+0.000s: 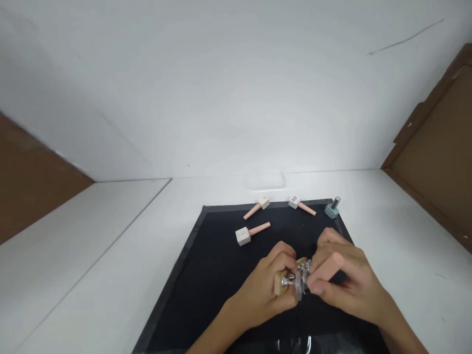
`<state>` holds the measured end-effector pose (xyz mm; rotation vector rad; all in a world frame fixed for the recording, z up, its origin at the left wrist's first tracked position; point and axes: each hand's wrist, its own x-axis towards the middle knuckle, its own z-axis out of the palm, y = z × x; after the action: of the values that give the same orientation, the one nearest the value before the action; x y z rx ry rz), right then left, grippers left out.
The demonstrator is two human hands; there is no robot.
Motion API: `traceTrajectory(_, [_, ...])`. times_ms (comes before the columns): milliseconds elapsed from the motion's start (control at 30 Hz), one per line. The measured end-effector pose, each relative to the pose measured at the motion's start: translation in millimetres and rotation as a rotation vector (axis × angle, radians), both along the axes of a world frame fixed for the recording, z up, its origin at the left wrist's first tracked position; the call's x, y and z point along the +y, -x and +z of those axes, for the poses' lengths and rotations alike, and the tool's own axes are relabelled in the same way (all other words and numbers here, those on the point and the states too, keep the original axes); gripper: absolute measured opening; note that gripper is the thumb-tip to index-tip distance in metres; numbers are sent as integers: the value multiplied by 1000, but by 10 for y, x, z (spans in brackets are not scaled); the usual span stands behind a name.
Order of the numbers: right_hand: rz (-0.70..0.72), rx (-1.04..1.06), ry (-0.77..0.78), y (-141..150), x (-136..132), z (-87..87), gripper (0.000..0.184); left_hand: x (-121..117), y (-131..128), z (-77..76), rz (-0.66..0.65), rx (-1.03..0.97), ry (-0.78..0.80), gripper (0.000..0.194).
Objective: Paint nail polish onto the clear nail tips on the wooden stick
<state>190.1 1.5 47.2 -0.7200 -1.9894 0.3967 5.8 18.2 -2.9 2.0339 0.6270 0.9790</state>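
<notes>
Left hand [271, 285]: here it is, fingers curled and pinching a small tan stand [278, 289] with metal posts; a second tan patch shows beyond, and whether the two join I can't tell.
Right hand [352, 280]: in close, thumb and fingers clamped round a peach cap [327, 271], its lower end lost among the fingers.
Stand: up above the black mat [206, 275], right of its middle, with clear pieces [298, 286] facing the right hand.
Far edge of the mat: two white bottles lying down, one peach-capped near the middle [263, 202], one with a purple label [294, 201] further right.
Far right corner: a teal bottle [331, 211], grey cap on top.
Nearer in, left of the hands: a third white bottle [243, 236], on its side, capped.
Progress: handwork looks under way, both hands engaged; no colour shows on the clear pieces, so I'd judge it early; how much is done or left, too small to tell.
</notes>
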Motion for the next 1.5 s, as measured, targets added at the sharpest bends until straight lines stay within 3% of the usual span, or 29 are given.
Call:
traceTrajectory(500, [31,82,27,39,-5,14,20,-1,-11,-17,-1,-174,129,11])
traceTrajectory(667, [-163,250,103,12,-32,-106,14,-59,-47,-37,-116,-383,466,29])
traceTrajectory(733, [-129,323,124,14,-37,-123,12,-78,-62,-75,-201,-477,615,31])
traceTrajectory(867, [37,340,177,45,-32,-70,12,-75,-99,-151,-289,-588,737,27])
traceTrajectory(1500, [14,311,232,62,-38,-92,13,-47,-141,-203,-298,-619,837,27])
